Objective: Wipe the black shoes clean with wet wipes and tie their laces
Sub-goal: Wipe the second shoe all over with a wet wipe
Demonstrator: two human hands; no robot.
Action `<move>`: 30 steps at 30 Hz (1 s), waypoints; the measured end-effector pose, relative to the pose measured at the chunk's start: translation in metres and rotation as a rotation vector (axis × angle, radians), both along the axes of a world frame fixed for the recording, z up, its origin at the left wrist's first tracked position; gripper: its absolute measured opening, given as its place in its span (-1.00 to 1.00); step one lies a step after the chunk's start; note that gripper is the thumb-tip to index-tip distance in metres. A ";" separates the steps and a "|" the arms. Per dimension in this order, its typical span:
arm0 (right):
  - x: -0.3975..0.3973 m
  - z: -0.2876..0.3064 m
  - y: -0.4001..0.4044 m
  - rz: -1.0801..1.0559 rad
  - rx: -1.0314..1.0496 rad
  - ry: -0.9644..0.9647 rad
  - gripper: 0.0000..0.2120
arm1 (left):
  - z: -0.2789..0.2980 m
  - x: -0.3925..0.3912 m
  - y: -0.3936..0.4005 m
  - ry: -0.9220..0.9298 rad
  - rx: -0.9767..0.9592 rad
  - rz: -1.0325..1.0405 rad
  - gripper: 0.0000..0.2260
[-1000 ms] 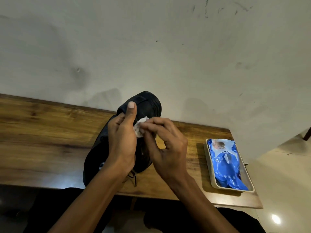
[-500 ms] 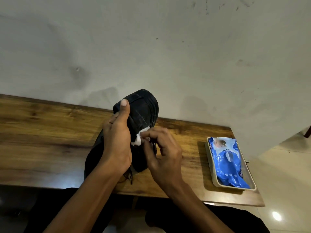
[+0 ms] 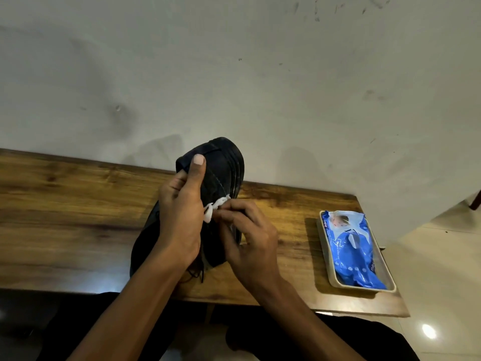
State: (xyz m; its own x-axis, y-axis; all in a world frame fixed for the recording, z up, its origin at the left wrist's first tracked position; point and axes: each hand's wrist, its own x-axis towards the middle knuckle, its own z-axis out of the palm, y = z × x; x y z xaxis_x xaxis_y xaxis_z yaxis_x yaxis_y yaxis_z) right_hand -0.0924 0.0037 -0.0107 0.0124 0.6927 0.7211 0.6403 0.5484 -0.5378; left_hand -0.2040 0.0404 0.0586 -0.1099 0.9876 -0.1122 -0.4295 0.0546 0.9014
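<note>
A black shoe [image 3: 223, 165] is tilted up on its side over the wooden table [image 3: 65, 217], its sole edge facing right and its toe toward the wall. My left hand [image 3: 179, 217] grips the shoe's upper, thumb pointing up along it. My right hand [image 3: 250, 238] pinches a crumpled white wet wipe [image 3: 216, 207] and presses it against the shoe's side near the sole. Loose black laces [image 3: 195, 272] dangle below the shoe by my left wrist. Only one shoe is in view.
A blue pack of wet wipes [image 3: 351, 248] lies in a beige tray [image 3: 364, 289] on the table's right end. A grey wall rises right behind the table. Tiled floor shows at the right, and my dark-clothed legs are under the table's near edge.
The wipe has slid from near my left thumb down and right along the shoe's side toward the sole. My left hand has turned the shoe slightly, showing more of the sole edge.
</note>
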 end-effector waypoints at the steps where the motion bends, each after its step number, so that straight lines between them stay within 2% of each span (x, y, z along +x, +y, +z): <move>1: 0.001 0.006 0.003 -0.014 0.007 0.029 -0.85 | 0.000 0.000 -0.001 0.002 0.007 -0.003 -0.70; 3: 0.003 0.023 0.015 -0.047 0.049 0.111 -0.86 | -0.001 0.002 -0.004 0.041 0.042 -0.014 -0.69; 7: 0.004 0.038 0.032 -0.095 0.083 0.186 -0.83 | -0.006 0.007 -0.007 0.310 0.149 -0.028 -0.79; 12: 0.006 -0.009 0.014 -0.044 -0.129 0.165 -0.82 | -0.010 0.001 0.002 0.439 0.134 0.090 -0.65; 15: 0.013 -0.007 0.014 -0.027 -0.237 0.187 -0.84 | -0.010 0.000 0.001 0.502 0.131 0.099 -0.62; 18: 0.021 0.017 0.029 -0.023 -0.164 0.196 -0.88 | -0.012 0.002 -0.003 0.543 0.150 0.098 -0.61; 25: 0.032 0.050 0.047 -0.114 0.070 0.023 -0.83 | -0.014 0.006 -0.005 0.602 0.194 0.067 -0.57; 30: 0.033 0.033 0.033 -0.171 0.036 -0.082 -0.82 | -0.025 0.008 -0.002 0.499 0.124 -0.011 -0.43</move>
State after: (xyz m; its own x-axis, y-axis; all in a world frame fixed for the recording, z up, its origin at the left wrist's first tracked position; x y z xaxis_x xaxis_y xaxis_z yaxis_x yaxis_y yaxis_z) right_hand -0.0592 0.0367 0.0224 0.0684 0.6591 0.7489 0.7666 0.4456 -0.4622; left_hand -0.1957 0.0383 0.0338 -0.1100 0.9915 0.0696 0.0544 -0.0639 0.9965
